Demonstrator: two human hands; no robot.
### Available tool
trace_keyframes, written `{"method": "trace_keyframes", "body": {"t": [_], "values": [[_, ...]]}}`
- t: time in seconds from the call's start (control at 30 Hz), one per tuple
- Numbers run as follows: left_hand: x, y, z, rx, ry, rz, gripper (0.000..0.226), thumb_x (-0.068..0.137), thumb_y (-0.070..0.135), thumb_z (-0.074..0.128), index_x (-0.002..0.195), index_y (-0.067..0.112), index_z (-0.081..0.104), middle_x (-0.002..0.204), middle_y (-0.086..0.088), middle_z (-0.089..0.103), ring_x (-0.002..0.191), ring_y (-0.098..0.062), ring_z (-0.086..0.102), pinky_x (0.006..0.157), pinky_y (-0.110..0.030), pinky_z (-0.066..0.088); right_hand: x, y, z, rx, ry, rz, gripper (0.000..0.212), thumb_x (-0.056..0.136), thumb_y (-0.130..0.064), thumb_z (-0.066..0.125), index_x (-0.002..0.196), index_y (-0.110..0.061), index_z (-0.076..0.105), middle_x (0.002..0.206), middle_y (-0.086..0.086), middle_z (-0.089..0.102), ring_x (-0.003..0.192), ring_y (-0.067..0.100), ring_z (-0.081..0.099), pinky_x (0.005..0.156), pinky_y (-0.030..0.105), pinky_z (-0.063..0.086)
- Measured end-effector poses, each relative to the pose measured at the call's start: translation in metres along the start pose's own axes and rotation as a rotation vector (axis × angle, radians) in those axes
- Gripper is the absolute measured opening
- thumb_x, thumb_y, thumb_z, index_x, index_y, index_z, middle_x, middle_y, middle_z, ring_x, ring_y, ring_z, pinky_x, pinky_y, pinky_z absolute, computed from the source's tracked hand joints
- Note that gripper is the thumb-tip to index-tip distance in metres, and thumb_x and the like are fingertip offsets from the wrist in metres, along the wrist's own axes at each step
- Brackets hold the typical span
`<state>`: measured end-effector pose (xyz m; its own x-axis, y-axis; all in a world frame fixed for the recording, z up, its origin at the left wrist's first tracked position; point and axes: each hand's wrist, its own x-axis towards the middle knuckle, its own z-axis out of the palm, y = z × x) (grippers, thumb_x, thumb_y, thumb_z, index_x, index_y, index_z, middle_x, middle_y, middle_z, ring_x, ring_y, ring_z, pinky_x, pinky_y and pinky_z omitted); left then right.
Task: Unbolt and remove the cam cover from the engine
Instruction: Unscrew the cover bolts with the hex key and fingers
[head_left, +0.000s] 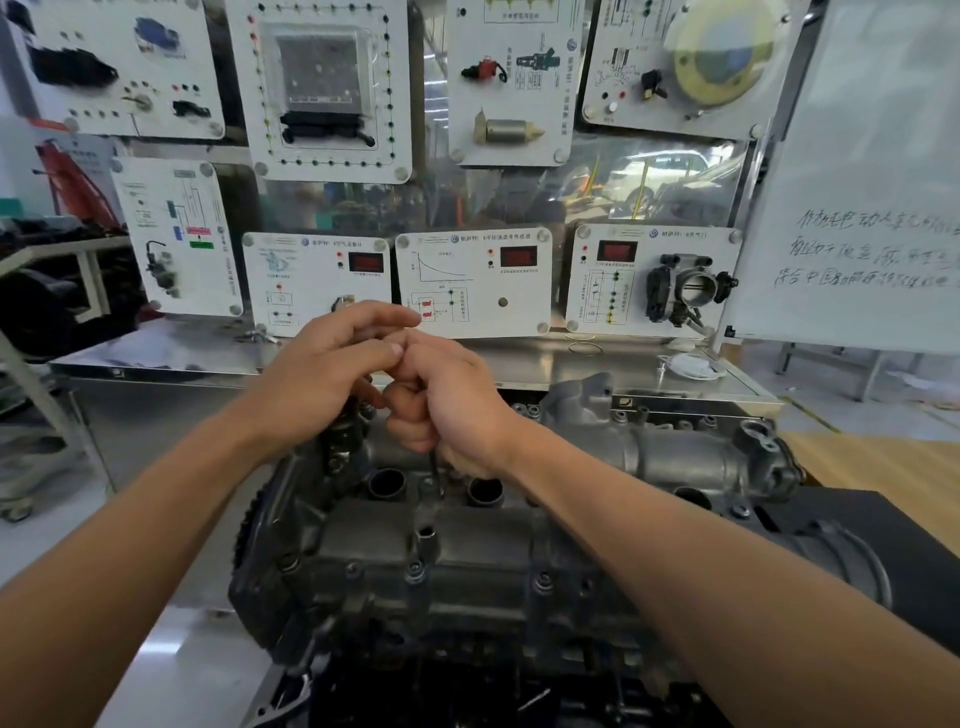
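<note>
Workshop training panels with gauges and wiring diagrams fill the wall from 10 to 1 o'clock, above a steel bench. At 3 o'clock a whiteboard carries handwritten lines.

The engine sits at 6 o'clock, and the cam cover is on top of it, in place, with two open round wells near its far edge.

Both hands meet just above the cover, at the centre. The right hand is a closed fist, its fingers curled round a thin dark tool. The tool's shaft drops straight from the bottom of the fist to the cover between the two wells. Its tip is too small to tell if it sits in a bolt.

The left hand, at 9 o'clock of the fist, has loosely bent fingers, with the thumb and forefinger reaching onto the top of the right fist. Whether they pinch the tool's upper end cannot be told.
</note>
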<state>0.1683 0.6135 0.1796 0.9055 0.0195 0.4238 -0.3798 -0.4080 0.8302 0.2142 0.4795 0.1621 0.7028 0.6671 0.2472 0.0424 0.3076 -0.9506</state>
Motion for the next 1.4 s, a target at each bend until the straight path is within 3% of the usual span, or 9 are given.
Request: {"method": "trace_keyframes", "body": {"t": [0.17, 0.43, 0.57, 0.73, 0.83, 1.0, 1.1, 1.2, 1.4], "values": [[-0.004, 0.005, 0.000, -0.026, -0.012, -0.019, 0.045, 0.075, 0.018, 0.050, 0.117, 0.018, 0.065, 0.114, -0.013, 0.072, 0.113, -0.039, 0.062, 0.099, -0.061, 0.045, 0.000, -0.002, 0.002, -0.009, -0.070, 0.050, 0.034, 0.089, 0.001, 0.026, 0.068, -0.018, 0.044, 0.041, -0.007, 0.021, 0.035, 0.004, 0.015, 0.043, 0.009, 0.019], [-0.007, 0.001, -0.001, 0.009, 0.001, 0.064, 0.051, 0.068, 0.010, 0.044, 0.113, 0.017, 0.067, 0.106, -0.005, 0.074, 0.104, -0.021, 0.066, 0.095, -0.052, 0.048, 0.006, -0.010, 0.000, -0.106, -0.264, 0.248, 0.022, 0.085, -0.001, 0.022, 0.077, -0.018, 0.035, 0.040, -0.009, 0.020, 0.036, 0.002, 0.014, 0.048, 0.016, 0.008], [-0.007, -0.003, -0.002, 0.029, -0.029, 0.120, 0.048, 0.071, 0.010, 0.046, 0.112, 0.023, 0.066, 0.105, 0.004, 0.074, 0.101, -0.014, 0.069, 0.084, -0.022, 0.054, 0.003, -0.013, -0.001, -0.176, -0.223, 0.168, 0.023, 0.087, 0.001, 0.025, 0.080, -0.012, 0.042, 0.047, -0.002, 0.027, 0.040, 0.010, 0.022, 0.045, 0.021, 0.017], [-0.012, -0.001, 0.002, 0.199, 0.021, 0.175, 0.057, 0.067, 0.017, 0.053, 0.121, 0.036, 0.056, 0.120, 0.010, 0.065, 0.107, -0.012, 0.064, 0.081, -0.025, 0.056, 0.000, -0.023, -0.006, -1.161, -0.094, -0.163, 0.020, 0.104, -0.013, 0.034, 0.102, -0.005, 0.053, 0.084, 0.005, 0.056, 0.072, 0.017, 0.053, 0.069, 0.034, 0.041], [-0.014, 0.000, 0.007, 0.309, 0.063, 0.140, 0.063, 0.076, 0.010, 0.060, 0.134, 0.031, 0.050, 0.127, 0.010, 0.057, 0.104, -0.003, 0.061, 0.085, -0.033, 0.057, -0.003, -0.035, -0.003, -1.618, -0.155, -0.191, 0.027, 0.106, -0.023, 0.035, 0.111, -0.006, 0.054, 0.080, 0.001, 0.043, 0.080, 0.024, 0.052, 0.073, 0.041, 0.045], [-0.032, -0.003, 0.028, 0.527, 0.268, 0.106, 0.038, 0.082, 0.014, 0.072, 0.115, 0.031, 0.059, 0.097, 0.017, 0.063, 0.085, 0.003, 0.060, 0.074, -0.019, 0.049, -0.007, -0.056, -0.002, -2.016, -0.196, -0.234, 0.033, 0.104, -0.029, 0.037, 0.072, -0.022, 0.040, 0.068, -0.007, 0.035, 0.058, 0.012, 0.036, 0.050, 0.031, 0.032], [-0.041, -0.010, 0.039, 0.517, 0.302, 0.026, 0.014, 0.086, 0.024, 0.070, 0.098, 0.029, 0.065, 0.078, 0.018, 0.069, 0.070, 0.002, 0.066, 0.059, -0.013, 0.044, -0.003, -0.059, -0.002, -2.076, -0.189, -0.293, 0.034, 0.103, -0.032, 0.040, 0.070, -0.023, 0.037, 0.068, -0.006, 0.036, 0.059, 0.015, 0.040, 0.049, 0.030, 0.029], [-0.038, -0.017, 0.045, 0.144, 0.131, -0.220, 0.015, 0.093, 0.019, 0.068, 0.106, 0.017, 0.074, 0.084, 0.004, 0.077, 0.072, -0.007, 0.072, 0.063, -0.027, 0.057, 0.000, -0.055, -0.006, -2.032, -0.186, -0.337, 0.037, 0.105, -0.033, 0.039, 0.069, -0.023, 0.035, 0.069, -0.006, 0.035, 0.070, 0.021, 0.046, 0.060, 0.036, 0.042], [-0.033, -0.019, 0.052, 0.226, 0.145, -0.071, 0.027, 0.093, 0.009, 0.064, 0.070, 0.016, 0.075, 0.072, 0.004, 0.076, 0.070, -0.013, 0.072, 0.079, -0.042, 0.059, 0.005, -0.044, -0.014, -1.820, -0.243, -0.362, 0.045, 0.108, -0.034, 0.028, 0.065, -0.025, 0.040, 0.066, -0.008, 0.041, 0.069, 0.017, 0.047, 0.070, 0.037, 0.047]]}}
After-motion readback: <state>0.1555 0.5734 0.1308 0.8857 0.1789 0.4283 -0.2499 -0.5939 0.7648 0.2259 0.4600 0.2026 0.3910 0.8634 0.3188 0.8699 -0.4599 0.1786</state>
